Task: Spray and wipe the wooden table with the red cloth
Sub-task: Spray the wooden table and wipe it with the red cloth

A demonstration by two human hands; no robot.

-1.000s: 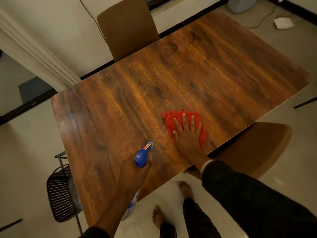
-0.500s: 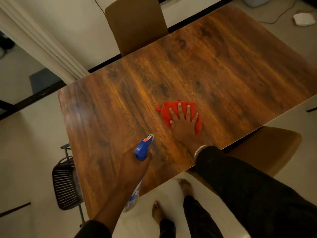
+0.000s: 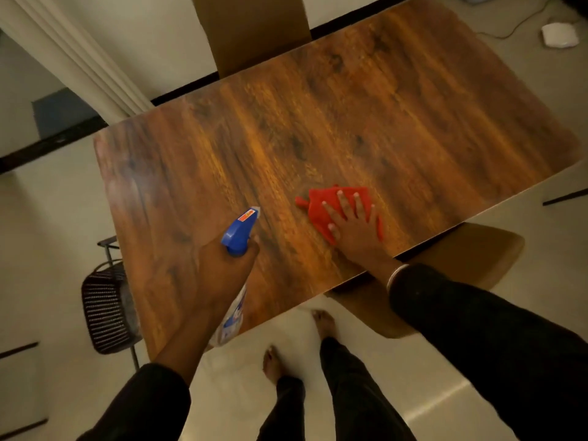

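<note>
The wooden table (image 3: 366, 116) fills the middle of the head view. A red cloth (image 3: 321, 205) lies flat on it near the front edge. My right hand (image 3: 353, 227) presses on the cloth, palm down with fingers spread. My left hand (image 3: 222, 275) grips a spray bottle (image 3: 240, 232) with a blue trigger head, held over the table's front left part, nozzle pointing away from me. The bottle's clear body is mostly hidden under my hand.
A brown chair (image 3: 251, 30) stands at the far side of the table and another brown chair (image 3: 461, 268) is tucked under the near right edge. A black mesh chair (image 3: 105, 307) is at the left end. My bare feet (image 3: 323, 323) are on the pale floor. A white box (image 3: 559, 34) lies at top right.
My right hand slid the red cloth away from me and back toward the front edge. The view shifted. My left hand keeps hold of the spray bottle in about the same place.
</note>
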